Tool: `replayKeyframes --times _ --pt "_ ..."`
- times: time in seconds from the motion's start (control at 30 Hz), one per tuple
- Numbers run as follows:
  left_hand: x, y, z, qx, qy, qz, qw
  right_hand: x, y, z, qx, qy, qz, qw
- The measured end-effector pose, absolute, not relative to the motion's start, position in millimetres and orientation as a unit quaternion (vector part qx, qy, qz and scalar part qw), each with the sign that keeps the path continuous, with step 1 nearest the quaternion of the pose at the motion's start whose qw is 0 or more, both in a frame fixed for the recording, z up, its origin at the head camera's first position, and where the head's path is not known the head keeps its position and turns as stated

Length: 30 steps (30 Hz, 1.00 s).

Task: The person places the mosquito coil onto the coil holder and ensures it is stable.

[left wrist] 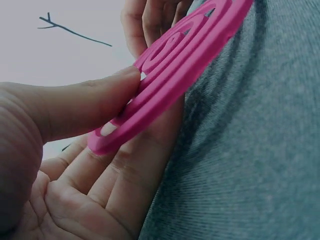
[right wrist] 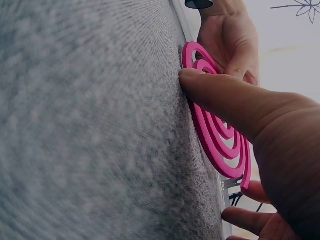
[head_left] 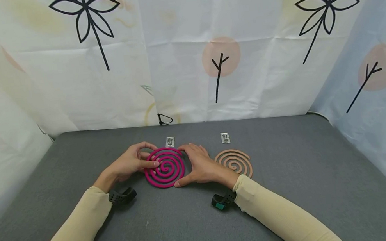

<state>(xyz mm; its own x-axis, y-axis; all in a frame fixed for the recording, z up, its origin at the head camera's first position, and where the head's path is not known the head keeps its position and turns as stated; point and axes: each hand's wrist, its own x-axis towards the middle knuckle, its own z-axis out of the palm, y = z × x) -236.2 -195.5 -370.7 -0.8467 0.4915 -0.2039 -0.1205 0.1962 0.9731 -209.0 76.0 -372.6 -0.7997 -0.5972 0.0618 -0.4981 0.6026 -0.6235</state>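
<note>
A pink mosquito coil (head_left: 165, 169) is held flat between the two hands, tilted slightly over the grey table. My left hand (head_left: 130, 164) pinches its left side, the thumb on top and the fingers underneath, as the left wrist view shows. On the other side, my right hand (head_left: 201, 163) spans the coil, with the thumb at the near rim and the fingertips at the far right rim. In the right wrist view, the coil (right wrist: 205, 140) stands close to the cloth surface. A tan mosquito coil (head_left: 232, 150) lies on the table beyond the right wrist, partly hidden by the forearm.
Two small silver metal pieces (head_left: 169, 141) lie at the back, one behind the pink coil and one (head_left: 225, 138) behind the tan coil. White printed cloth (head_left: 180, 67) walls the grey table (head_left: 176, 228) at the back and sides. Each wrist wears a black device.
</note>
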Motion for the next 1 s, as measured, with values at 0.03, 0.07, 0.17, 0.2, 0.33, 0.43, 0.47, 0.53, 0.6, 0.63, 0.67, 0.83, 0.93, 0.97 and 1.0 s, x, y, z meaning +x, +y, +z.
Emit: replayKeyframes --times 0.03,0.07,0.17,0.2,0.33,0.43,0.47,0.53,0.6,0.63,0.67,0.83,0.93,0.97,1.0 --pt "-236.1 -195.7 -371.1 0.13 0.733 0.622 0.245 -209.0 76.0 -372.7 -0.305 0.892 -0.324 0.078" --pt "-236.2 -195.9 -371.5 0.133 0.732 0.622 0.244 -209.0 76.0 -372.7 -0.304 0.892 -0.325 0.079" --pt "-236.6 -197.1 -373.2 0.135 0.728 0.627 0.242 -209.2 76.0 -372.7 -0.302 0.891 -0.33 0.076" --pt "-236.9 -197.4 -373.9 0.134 0.726 0.629 0.243 -209.3 76.0 -372.7 -0.302 0.89 -0.333 0.075" --pt "-238.1 -198.5 -376.9 0.129 0.722 0.635 0.242 -210.4 75.8 -373.2 -0.299 0.883 -0.355 0.069" --pt "-238.8 -199.2 -378.5 0.128 0.72 0.638 0.242 -212.0 75.0 -373.5 -0.287 0.872 -0.39 0.074" --pt "-239.0 -199.5 -378.8 0.128 0.719 0.639 0.242 -212.2 74.8 -373.3 -0.28 0.867 -0.405 0.079" --pt "-238.9 -200.0 -379.3 0.129 0.716 0.641 0.242 -213.0 74.3 -373.4 -0.268 0.851 -0.442 0.093" --pt "-238.7 -200.5 -379.5 0.13 0.713 0.644 0.243 -213.6 73.7 -373.6 -0.257 0.832 -0.479 0.109" --pt "-238.5 -200.7 -379.7 0.131 0.712 0.646 0.244 -213.7 73.5 -373.6 -0.252 0.823 -0.496 0.115" --pt "-238.4 -200.8 -379.8 0.131 0.71 0.647 0.244 -213.8 73.3 -373.8 -0.247 0.811 -0.515 0.124" --pt "-237.8 -200.7 -380.5 0.136 0.704 0.652 0.245 -214.1 72.3 -375.4 -0.218 0.76 -0.59 0.163" --pt "-237.7 -200.0 -380.8 0.139 0.703 0.653 0.243 -213.5 71.1 -376.6 -0.199 0.728 -0.63 0.183" --pt "-237.7 -199.8 -380.9 0.139 0.704 0.653 0.243 -213.2 70.7 -377.0 -0.194 0.717 -0.642 0.188" --pt "-237.7 -199.7 -381.0 0.139 0.704 0.653 0.242 -212.8 70.2 -377.6 -0.189 0.707 -0.654 0.192"
